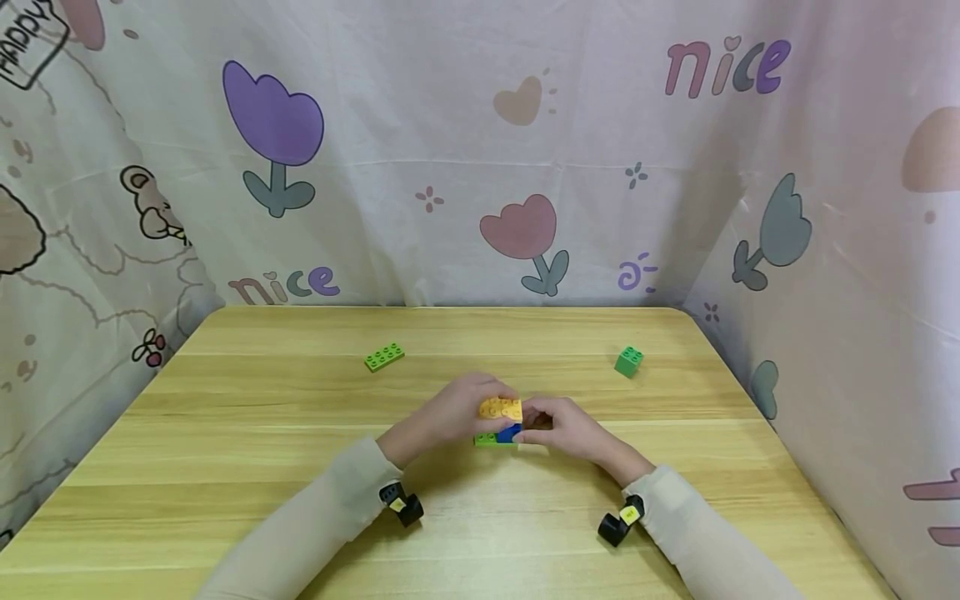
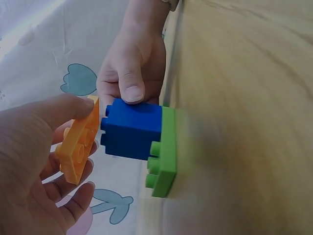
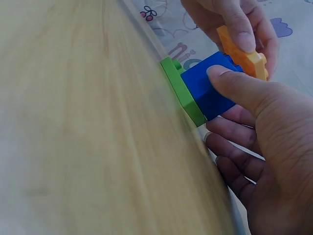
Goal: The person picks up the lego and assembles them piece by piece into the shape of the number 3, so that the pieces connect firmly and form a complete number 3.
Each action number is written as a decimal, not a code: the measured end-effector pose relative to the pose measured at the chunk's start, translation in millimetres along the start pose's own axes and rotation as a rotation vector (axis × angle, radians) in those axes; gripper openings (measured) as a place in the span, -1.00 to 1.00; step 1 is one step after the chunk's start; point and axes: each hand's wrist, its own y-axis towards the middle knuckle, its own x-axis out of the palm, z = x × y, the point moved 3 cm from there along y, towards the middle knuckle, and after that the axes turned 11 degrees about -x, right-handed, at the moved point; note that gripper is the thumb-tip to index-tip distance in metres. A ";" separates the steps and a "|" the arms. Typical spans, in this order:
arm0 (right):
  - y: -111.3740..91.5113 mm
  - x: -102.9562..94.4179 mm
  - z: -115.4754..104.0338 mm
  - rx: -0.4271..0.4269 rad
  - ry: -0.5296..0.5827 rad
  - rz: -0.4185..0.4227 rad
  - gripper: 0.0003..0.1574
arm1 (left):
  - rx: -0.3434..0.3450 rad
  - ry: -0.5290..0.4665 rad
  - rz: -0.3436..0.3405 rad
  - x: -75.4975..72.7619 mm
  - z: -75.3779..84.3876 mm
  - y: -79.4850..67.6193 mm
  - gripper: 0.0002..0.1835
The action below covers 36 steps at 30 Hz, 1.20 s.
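Left hand [image 1: 467, 406] pinching the orange brick [image 1: 500, 408] just off the blue block's [image 2: 133, 129] studs, right hand [image 1: 562, 425] pinching that block, lime plate [image 2: 165, 161] under it, all just below head-view centre, 1 green brick [image 1: 628, 362] upper right of them

A wood-grain table [image 1: 225, 433] carries a flat lime-green brick [image 1: 385, 357] at back left and a darker green block [image 1: 628, 362] at back right; behind it hangs pale cloth [image 1: 420, 100] printed with a purple tulip [image 1: 273, 121], a pink tulip [image 1: 523, 228] and "nice" lettering [image 1: 722, 75].
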 end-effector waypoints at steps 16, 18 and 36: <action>-0.6 0.1 1.0 -0.019 -0.007 -0.002 -0.73 | 0.011 -0.016 0.013 7.9 -2.5 -1.6 -0.64; -0.7 0.0 0.7 -0.018 -0.009 0.000 -0.74 | 0.023 -0.020 0.014 7.8 -1.9 -1.6 -0.64; -0.2 0.3 0.6 -0.002 -0.007 -0.006 -0.73 | -0.004 -0.052 0.019 10.8 -1.1 -2.9 -0.69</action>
